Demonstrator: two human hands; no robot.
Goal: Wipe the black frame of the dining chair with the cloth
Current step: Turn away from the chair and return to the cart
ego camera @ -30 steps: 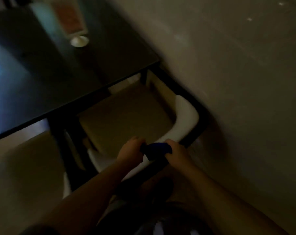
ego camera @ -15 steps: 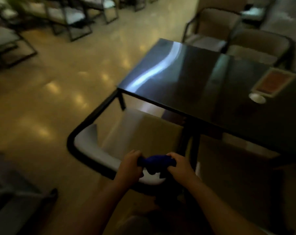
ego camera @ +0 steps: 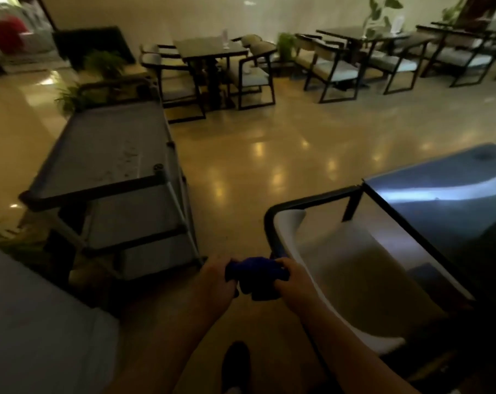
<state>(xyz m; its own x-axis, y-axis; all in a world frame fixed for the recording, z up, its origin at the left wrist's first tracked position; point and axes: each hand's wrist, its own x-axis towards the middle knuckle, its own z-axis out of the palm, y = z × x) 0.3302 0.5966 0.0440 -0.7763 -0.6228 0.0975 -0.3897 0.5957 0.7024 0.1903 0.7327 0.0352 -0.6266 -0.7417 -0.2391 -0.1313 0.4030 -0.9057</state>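
Chair frame: cloth bunched at the corner

Black metal chair frame (ego camera: 272, 223) stood beside the glossy dark table (ego camera: 440, 200). Both hands, left (ego camera: 217, 277) and right (ego camera: 293, 278), clenched the crumpled blue cloth (ego camera: 255, 273) at its near-left corner; the view had swung, suggesting repositioning before the side rail

Two hands (ego camera: 217, 280) (ego camera: 293, 281), one blue cloth (ego camera: 255, 273), one near chair (ego camera: 272, 223), one cart (ego camera: 104, 155), three worktops (ego camera: 440, 191) (ego camera: 210, 48) (ego camera: 352, 32).

Blue cloth (ego camera: 255, 273), black chair frame (ego camera: 312, 198), pale seat padding (ego camera: 340, 251).
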